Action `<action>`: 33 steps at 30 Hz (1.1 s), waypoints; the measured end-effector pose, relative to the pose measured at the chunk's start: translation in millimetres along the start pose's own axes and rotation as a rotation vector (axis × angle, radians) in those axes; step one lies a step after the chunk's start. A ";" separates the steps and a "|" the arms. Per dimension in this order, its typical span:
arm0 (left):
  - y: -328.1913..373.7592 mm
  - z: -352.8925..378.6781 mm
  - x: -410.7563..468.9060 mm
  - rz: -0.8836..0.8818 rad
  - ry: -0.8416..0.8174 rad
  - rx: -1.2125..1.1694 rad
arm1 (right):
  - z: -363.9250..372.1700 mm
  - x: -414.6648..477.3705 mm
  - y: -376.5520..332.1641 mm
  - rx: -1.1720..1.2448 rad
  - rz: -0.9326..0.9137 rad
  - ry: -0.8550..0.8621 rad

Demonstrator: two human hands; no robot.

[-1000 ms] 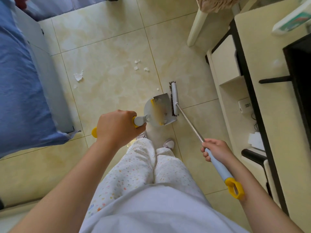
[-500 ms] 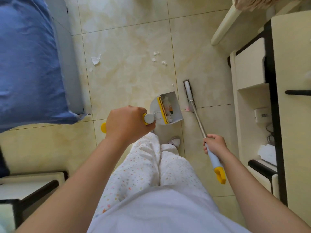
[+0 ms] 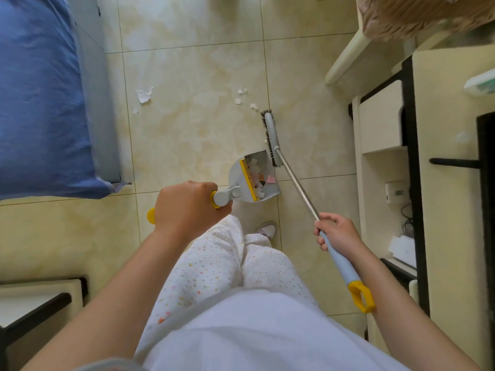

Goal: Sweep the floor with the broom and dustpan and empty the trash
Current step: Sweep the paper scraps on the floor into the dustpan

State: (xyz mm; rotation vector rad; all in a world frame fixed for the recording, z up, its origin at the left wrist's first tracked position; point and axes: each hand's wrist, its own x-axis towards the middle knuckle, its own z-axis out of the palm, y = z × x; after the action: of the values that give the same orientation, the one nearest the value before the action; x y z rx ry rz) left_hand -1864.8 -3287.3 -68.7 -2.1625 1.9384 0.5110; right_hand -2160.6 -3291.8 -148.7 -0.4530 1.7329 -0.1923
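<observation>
My left hand (image 3: 186, 207) grips the yellow handle of the grey dustpan (image 3: 237, 180), which holds scraps of paper behind its yellow comb. My right hand (image 3: 336, 234) grips the blue grip of the broom (image 3: 272, 137), whose metal shaft runs up to a grey head on the tiles just right of the dustpan's mouth. Small white paper bits (image 3: 242, 96) lie on the floor just beyond the broom head. A larger torn paper piece (image 3: 144, 95) lies further left near the bed.
A bed with a blue cover (image 3: 40, 97) fills the left side. A cream and black shelf unit (image 3: 388, 145) lines the right, with a chair leg (image 3: 345, 57) at the upper right. A low table (image 3: 34, 303) sits at the lower left. My slipper (image 3: 266, 228) shows below the dustpan.
The broom head has moved forward to the small paper bits beyond the dustpan. The dustpan stays in my left hand with scraps inside, and the view has shifted.
</observation>
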 end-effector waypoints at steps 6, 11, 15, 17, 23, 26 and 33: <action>-30.2 -8.3 10.7 -0.124 0.043 -0.089 | 20.5 5.8 -33.4 -0.086 0.001 0.074; -62.4 -19.5 33.3 -0.181 0.008 -0.155 | 44.1 19.9 -58.6 -0.124 0.037 0.120; -78.4 -26.8 53.7 -0.179 0.018 -0.165 | 67.6 39.7 -76.1 -0.182 0.049 0.151; -87.1 -31.1 64.7 -0.162 0.024 -0.152 | 84.0 48.7 -83.7 -0.207 0.055 0.151; -86.1 -39.9 90.8 -0.094 -0.002 -0.114 | 123.3 67.1 -94.1 -0.300 0.055 0.163; -76.9 -41.6 96.8 -0.066 -0.011 -0.103 | 140.1 63.9 -98.5 -0.290 0.095 0.093; -67.2 -42.3 98.6 -0.033 -0.008 -0.073 | 120.3 19.0 -89.1 -0.278 0.140 -0.015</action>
State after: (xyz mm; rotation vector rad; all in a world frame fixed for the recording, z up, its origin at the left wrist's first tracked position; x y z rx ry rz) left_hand -1784.7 -3385.3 -72.6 -2.2293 1.9050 0.5922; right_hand -2029.7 -3366.1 -158.6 -0.5312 1.7758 0.1544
